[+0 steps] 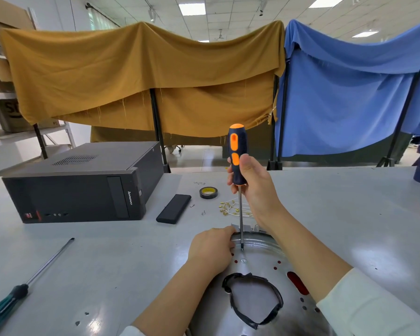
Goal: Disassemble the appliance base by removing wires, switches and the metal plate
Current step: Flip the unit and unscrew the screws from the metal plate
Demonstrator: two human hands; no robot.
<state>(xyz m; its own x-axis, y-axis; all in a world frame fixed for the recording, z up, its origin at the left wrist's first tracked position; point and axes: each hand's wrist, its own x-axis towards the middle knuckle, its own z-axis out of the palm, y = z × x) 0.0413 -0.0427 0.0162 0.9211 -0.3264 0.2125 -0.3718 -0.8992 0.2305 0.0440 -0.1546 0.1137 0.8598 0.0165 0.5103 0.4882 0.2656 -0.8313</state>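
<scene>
A round metal plate [260, 265] of the appliance base lies on the table in front of me, with red holes and a large opening edged in black tape [252, 299]. My right hand [252, 185] grips a black and orange screwdriver [237, 156] held upright, its tip down on the plate near a screw [244, 260]. My left hand [212, 248] grips the plate's far left rim. White wires with brass terminals [230, 209] lie loose on the table behind the plate.
A black desktop computer [83, 185] lies on the left. A black flat box [174, 208], a roll of black tape [208, 192] and small screws [203, 212] sit mid-table. A green-handled screwdriver [27, 284] lies at the near left. Cloth-draped racks [155, 76] stand behind.
</scene>
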